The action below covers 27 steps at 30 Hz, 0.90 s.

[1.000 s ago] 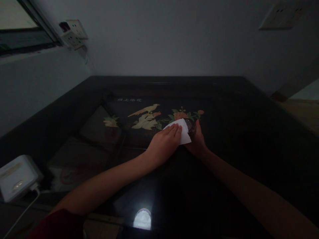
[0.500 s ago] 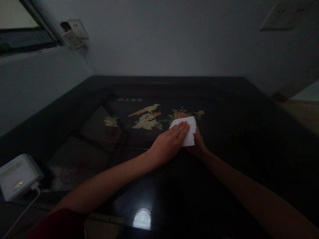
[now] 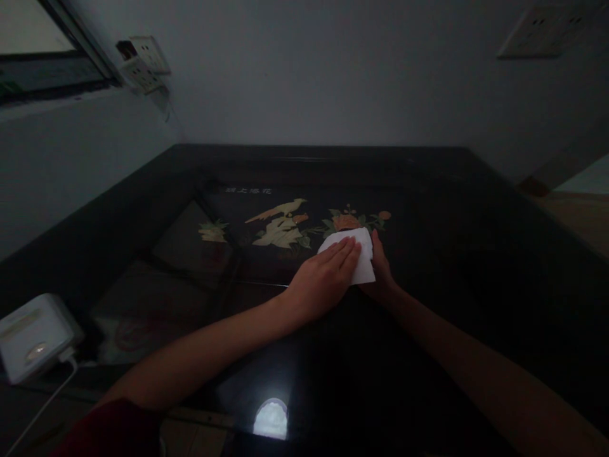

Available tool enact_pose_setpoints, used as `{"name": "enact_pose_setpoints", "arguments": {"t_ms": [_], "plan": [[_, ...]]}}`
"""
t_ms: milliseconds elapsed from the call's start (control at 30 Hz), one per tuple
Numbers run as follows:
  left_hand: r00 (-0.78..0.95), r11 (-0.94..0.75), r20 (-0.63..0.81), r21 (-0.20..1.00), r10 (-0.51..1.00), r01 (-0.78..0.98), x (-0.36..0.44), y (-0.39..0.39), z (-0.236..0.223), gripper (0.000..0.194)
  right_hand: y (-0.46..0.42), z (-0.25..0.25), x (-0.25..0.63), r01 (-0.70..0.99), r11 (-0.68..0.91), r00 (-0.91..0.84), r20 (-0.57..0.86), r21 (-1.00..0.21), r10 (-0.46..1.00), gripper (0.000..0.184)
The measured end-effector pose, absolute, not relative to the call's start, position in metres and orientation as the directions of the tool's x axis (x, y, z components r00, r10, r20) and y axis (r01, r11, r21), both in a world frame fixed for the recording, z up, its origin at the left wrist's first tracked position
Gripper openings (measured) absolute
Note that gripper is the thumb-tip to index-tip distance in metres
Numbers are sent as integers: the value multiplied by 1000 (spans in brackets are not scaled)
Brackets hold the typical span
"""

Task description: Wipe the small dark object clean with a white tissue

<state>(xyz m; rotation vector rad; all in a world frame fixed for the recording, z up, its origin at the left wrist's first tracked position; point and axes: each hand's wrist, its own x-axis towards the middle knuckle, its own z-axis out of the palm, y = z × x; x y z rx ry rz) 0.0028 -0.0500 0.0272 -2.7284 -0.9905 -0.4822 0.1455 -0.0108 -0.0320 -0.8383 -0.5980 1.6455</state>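
A folded piece of white paper (image 3: pixel 364 270) is held between my two hands above the dark glossy tabletop (image 3: pixel 333 355). My left hand (image 3: pixel 326 273) lies over its near face, fingers together and pressed against it. From the far right side, my right hand (image 3: pixel 382 270) supports the paper; its fingertips show past the right edge, and most of the palm is hidden behind the sheet. Just beyond the paper lies a coloured floral and bird decoration (image 3: pixel 280 231) set in the tabletop.
At the left edge sits a white box-like device (image 3: pixel 38 336) with a white cable (image 3: pixel 45 406) plugged in. A pale wall (image 3: pixel 304 76) stands behind the table, with socket plates (image 3: pixel 150 54) at left and another socket plate (image 3: pixel 535 32) at right. A light reflects near the front.
The paper and my left hand have shifted slightly down and left. More of my right hand's fingers now shows beside the paper's right edge.
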Motion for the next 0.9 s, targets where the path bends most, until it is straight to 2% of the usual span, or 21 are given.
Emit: {"name": "enact_pose_setpoints", "arguments": {"t_ms": [200, 467, 600, 767, 900], "plan": [[703, -772, 382, 45, 600, 634, -2, -32, 18, 50, -11, -30, 139, -671, -213, -108, -190, -710, 976, 37], [613, -677, 303, 197, 730, 709, -7, -26, 31, 48, -9, -30, 142, -667, -246, -174, -174, -703, 969, 36], [583, -637, 267, 212, 767, 741, -8, -27, 36, 46, -8, -29, 143, -652, -272, -179, -205, -708, 962, 39], [613, -682, 314, 202, 725, 703, -8, -27, 32, 47, -8, -34, 142, -638, -250, -147, -203, -728, 968, 37], [660, -758, 375, 265, 651, 596, -8, -26, 29, 47, -13, -35, 137, -622, -202, -93, -185, -756, 978, 32]]}}
